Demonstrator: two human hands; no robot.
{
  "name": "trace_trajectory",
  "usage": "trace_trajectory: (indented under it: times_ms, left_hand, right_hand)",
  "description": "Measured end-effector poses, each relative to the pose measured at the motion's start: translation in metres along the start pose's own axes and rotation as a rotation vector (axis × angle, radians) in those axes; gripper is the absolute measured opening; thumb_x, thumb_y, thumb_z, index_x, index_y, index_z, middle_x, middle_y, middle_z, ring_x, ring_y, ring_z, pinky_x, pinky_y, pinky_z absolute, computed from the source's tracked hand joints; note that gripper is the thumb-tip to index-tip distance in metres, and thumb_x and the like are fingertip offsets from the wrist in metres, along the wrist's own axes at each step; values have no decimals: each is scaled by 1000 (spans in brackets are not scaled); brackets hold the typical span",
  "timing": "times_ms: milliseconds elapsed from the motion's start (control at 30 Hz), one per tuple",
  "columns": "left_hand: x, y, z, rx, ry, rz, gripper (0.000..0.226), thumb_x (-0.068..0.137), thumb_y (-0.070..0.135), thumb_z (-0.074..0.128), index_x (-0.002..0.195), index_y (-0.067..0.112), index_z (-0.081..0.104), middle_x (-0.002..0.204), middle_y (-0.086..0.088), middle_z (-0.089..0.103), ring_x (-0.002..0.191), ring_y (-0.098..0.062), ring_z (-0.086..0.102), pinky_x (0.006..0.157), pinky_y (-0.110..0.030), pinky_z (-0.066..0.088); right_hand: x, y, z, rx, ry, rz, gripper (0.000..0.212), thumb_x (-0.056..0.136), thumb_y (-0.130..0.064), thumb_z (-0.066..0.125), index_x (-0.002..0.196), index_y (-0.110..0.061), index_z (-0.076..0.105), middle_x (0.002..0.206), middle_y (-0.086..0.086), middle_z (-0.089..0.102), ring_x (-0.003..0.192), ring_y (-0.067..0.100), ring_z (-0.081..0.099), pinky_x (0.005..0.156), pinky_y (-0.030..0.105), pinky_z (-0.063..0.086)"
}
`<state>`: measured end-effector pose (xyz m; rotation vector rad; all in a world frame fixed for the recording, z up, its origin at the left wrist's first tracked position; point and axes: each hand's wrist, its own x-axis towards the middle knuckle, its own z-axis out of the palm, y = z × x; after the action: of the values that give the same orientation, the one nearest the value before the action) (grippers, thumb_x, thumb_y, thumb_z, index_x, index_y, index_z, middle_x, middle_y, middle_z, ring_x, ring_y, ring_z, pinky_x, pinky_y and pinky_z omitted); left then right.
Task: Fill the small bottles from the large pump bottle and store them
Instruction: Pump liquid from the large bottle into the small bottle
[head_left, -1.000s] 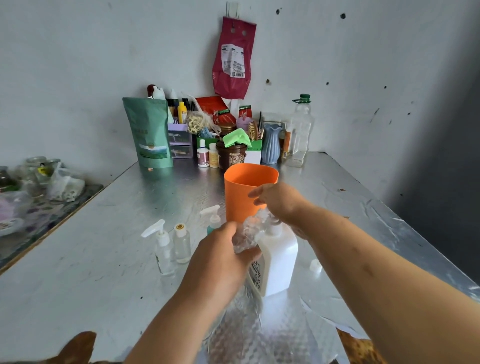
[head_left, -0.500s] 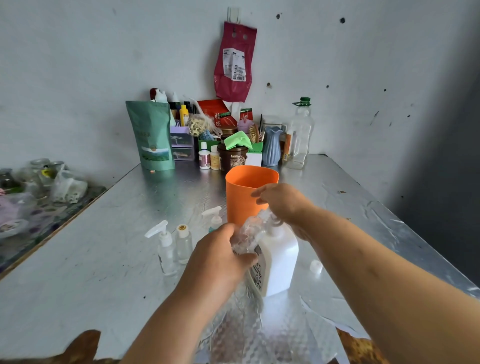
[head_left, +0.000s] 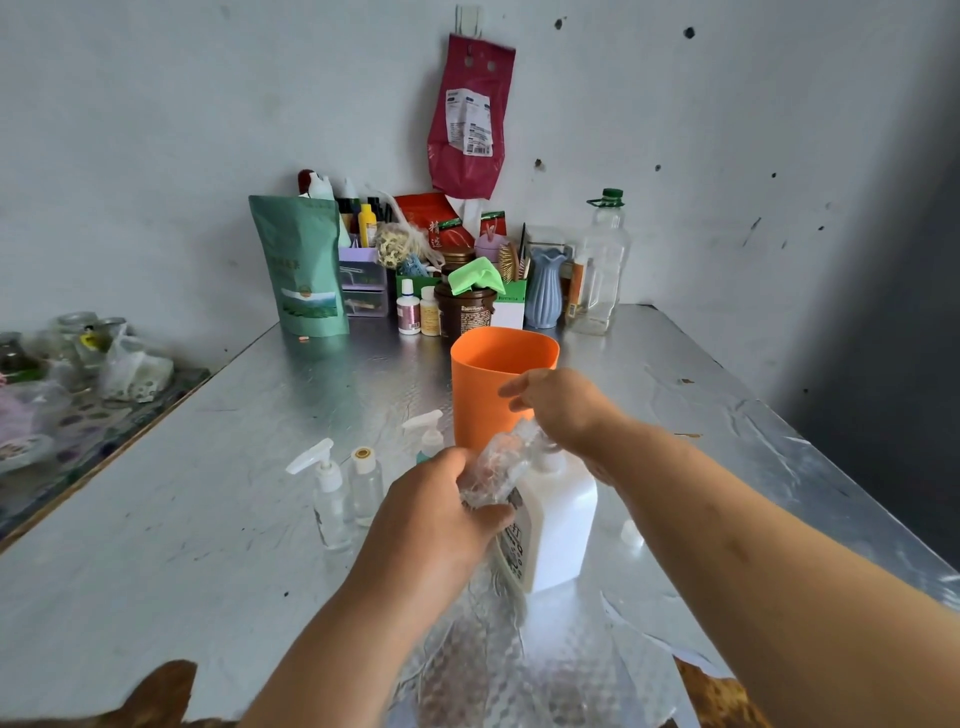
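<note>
**While wrap covers the pump, filling must wait**

As the left hand (head_left: 436, 514) curls its fingers round a bunch of clear bubble wrap (head_left: 498, 462), it holds this wrap against the neck of the large pump bottle (head_left: 558, 525). The bottle stands upright on the metal-covered table (head_left: 208, 519). The right hand (head_left: 561, 410) sits over the wrapped pump head with fingers bent downward. Whether they pinch anything cannot be told, because the back of the hand hides them. Just behind the bottle stands an orange cup (head_left: 488, 395). To the left, near but apart, wait three small bottles (head_left: 327, 499): two carry white pumps and one is open on top. The step in hand seems to be the unwrapping, so the task is only at its beginning. The next move probably calls for pulling the wrap free of the nozzle while one hand keeps the bottle steady, otherwise it may tip.
</note>
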<state>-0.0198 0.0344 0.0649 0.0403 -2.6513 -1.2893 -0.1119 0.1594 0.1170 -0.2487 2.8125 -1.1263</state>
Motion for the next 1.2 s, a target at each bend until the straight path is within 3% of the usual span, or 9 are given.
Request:
trace_trajectory:
  times_ms: [233, 433, 833, 967, 1200]
  left_hand:
    - [-2, 0, 1, 5, -21, -9, 20, 79, 32, 75, 95, 27, 64, 88, 12, 70, 85, -9, 66, 79, -35, 53]
    - [-3, 8, -4, 7, 4, 3, 19, 79, 32, 74, 93, 26, 64, 86, 11, 70, 80, -9, 66, 76, -36, 53]
    - [-1, 6, -3, 21, 13, -8, 20, 78, 33, 75, 93, 28, 64, 85, 13, 69, 78, -6, 65, 72, -30, 51]
    - [0, 1, -1, 29, 5, -24, 21, 78, 33, 75, 95, 28, 64, 87, 12, 70, 82, -9, 65, 76, -35, 53]
    - [0, 3, -2, 36, -5, -27, 24, 78, 37, 75, 98, 30, 63, 91, 14, 68, 84, -8, 64, 73, -29, 50]
  right_hand:
    - [-2, 0, 2, -42, -37, 47, 46, 100, 2, 24, 137, -8, 48, 145, 12, 45, 134, 29, 42, 112, 40, 34]
    - [-2, -1, -6, 19, 42, 7, 36, 98, -8, 37, 129, -7, 56, 133, 15, 55, 125, 31, 50, 106, 44, 41]
    - [2, -2, -4, -60, -17, -12, 37, 98, -4, 36, 129, -5, 56, 134, 17, 54, 126, 32, 48, 107, 43, 39]
    - [1, 3, 1, -58, -39, -1, 44, 99, 1, 25, 132, -8, 53, 141, 10, 49, 130, 28, 45, 110, 40, 37]
    - [-1, 2, 0, -43, -9, -2, 37, 99, -5, 35, 131, -2, 53, 135, 20, 52, 127, 34, 47, 107, 45, 37]
